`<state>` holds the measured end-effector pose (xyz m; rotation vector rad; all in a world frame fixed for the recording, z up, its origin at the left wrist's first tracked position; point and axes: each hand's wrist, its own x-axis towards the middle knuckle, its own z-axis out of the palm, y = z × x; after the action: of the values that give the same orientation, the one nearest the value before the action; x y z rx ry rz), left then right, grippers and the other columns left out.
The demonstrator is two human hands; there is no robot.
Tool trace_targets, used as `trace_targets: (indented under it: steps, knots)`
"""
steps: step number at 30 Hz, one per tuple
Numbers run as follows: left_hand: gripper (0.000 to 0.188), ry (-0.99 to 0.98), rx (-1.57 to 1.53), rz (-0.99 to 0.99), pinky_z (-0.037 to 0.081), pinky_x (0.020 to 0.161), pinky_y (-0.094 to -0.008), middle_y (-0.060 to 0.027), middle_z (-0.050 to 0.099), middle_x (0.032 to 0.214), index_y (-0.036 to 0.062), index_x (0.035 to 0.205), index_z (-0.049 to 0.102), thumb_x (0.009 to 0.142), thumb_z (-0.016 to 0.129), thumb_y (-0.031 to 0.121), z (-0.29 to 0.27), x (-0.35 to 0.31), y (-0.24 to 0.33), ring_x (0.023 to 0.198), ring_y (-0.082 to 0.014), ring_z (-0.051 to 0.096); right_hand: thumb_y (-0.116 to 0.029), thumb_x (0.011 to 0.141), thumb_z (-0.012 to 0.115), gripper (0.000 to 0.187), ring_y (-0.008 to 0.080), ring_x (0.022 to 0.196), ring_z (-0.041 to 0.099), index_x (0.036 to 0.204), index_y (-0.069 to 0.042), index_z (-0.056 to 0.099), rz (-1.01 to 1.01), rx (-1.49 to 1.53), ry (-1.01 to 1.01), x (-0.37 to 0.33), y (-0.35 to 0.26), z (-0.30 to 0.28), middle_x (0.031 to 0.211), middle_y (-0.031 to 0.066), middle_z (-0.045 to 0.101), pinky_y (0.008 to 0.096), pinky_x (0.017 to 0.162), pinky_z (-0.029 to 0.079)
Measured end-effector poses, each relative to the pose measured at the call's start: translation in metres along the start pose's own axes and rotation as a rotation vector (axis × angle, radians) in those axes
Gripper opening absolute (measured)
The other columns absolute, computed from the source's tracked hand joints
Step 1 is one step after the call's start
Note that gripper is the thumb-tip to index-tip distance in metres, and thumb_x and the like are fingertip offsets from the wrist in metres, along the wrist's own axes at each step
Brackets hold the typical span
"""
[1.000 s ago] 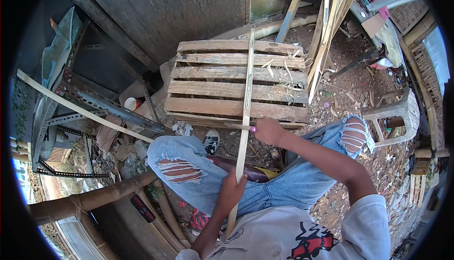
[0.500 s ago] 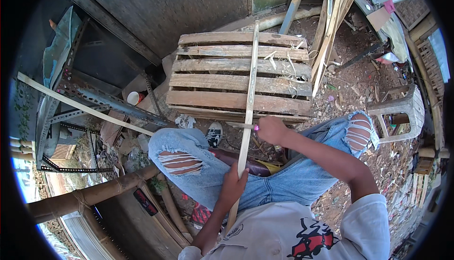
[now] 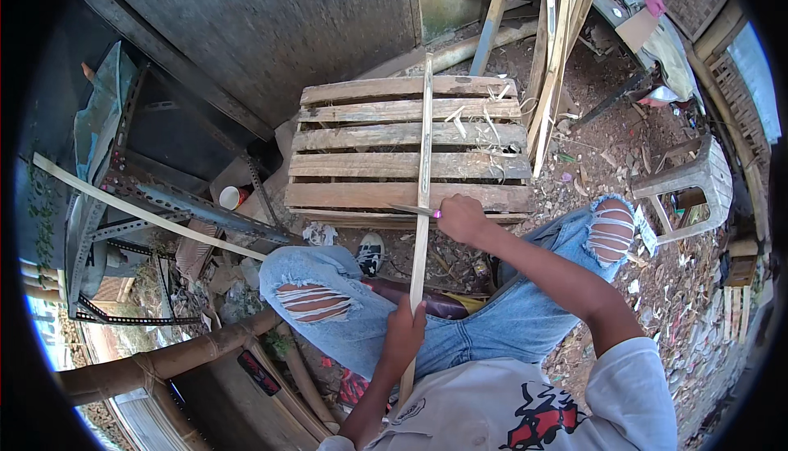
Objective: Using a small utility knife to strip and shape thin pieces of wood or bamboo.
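Note:
My left hand (image 3: 404, 329) is wrapped round the lower part of a long, thin wooden strip (image 3: 423, 176). The strip runs from beside my body up over a slatted wooden pallet (image 3: 332, 164), its far end reaching past the top slat. In my right hand (image 3: 461, 218) is a knife (image 3: 410, 209), its handle pinkish where it shows. The blade lies across the strip near the pallet's front edge and points left. Pale curled wood shavings (image 3: 492, 127) lie on the right of the pallet.
Several long wooden strips (image 3: 554, 57) lean at the back right. A plastic stool (image 3: 689, 184) stands on the littered ground at right. On the left are a perforated metal frame (image 3: 189, 205), a paper cup (image 3: 232, 197) and a bamboo pole (image 3: 189, 352). A shoe (image 3: 370, 254) shows before the pallet.
My right hand has moved the knife slightly up along the strip, away from my body, and the blade now shows across it. My left hand keeps its hold. The view has shifted a little.

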<state>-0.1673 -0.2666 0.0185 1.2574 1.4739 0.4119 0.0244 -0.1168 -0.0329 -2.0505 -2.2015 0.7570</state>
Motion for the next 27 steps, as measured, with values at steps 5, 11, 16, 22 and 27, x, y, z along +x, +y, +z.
trace_targets:
  steps: [5,11,16,22,27]
  knots:
    - [0.018,-0.009,-0.033,-0.023,0.037,0.036,-0.0258,-0.0020,0.047,0.053,0.0030,0.085,0.042,0.093,0.048,0.018,0.001,-0.018,-0.002,0.040,-0.0095,0.048,-0.022,0.076,0.053,0.027,0.0367,0.078,0.065,0.078,0.001,0.067,0.254,0.028,0.114,0.032,0.036,-0.045,0.081,0.0244,0.064,0.0446,0.071,0.052]
    - [0.021,-0.060,-0.169,-0.082,0.038,0.036,-0.0261,-0.0011,0.046,0.053,0.0029,0.086,0.045,0.094,0.048,0.022,-0.006,-0.013,-0.010,0.040,-0.0090,0.046,-0.022,0.076,0.052,0.029,0.0392,0.083,0.063,0.079,0.003,0.066,-0.062,0.081,-0.191,-0.006,-0.018,-0.014,0.081,0.0253,0.064,0.0455,0.080,0.048]
    - [0.023,-0.076,-0.185,-0.085,0.038,0.036,-0.0255,-0.0012,0.046,0.053,0.0029,0.086,0.044,0.094,0.047,0.024,-0.004,-0.016,-0.011,0.040,-0.0088,0.046,-0.021,0.076,0.052,0.029,0.0390,0.083,0.063,0.081,0.004,0.065,0.114,0.028,-0.010,0.022,0.025,-0.029,0.084,0.0269,0.063,0.0458,0.077,0.050]
    - [0.024,-0.054,-0.145,-0.102,0.041,0.037,-0.0270,-0.0022,0.046,0.052,0.0024,0.086,0.044,0.094,0.048,0.024,-0.002,-0.018,-0.009,0.040,-0.0106,0.048,-0.021,0.078,0.050,0.030,0.0388,0.087,0.062,0.085,0.004,0.065,0.009,-0.027,-0.177,0.025,0.023,-0.031,0.088,0.0274,0.063,0.0458,0.078,0.050]
    - [0.023,-0.049,-0.089,-0.086,0.042,0.037,-0.0291,-0.0043,0.049,0.052,0.0020,0.087,0.045,0.094,0.048,0.024,-0.003,-0.014,-0.015,0.040,-0.0139,0.052,-0.019,0.076,0.049,0.029,0.0397,0.088,0.061,0.082,0.005,0.065,-0.038,0.042,-0.257,-0.005,-0.008,-0.020,0.088,0.0271,0.063,0.0453,0.079,0.049]
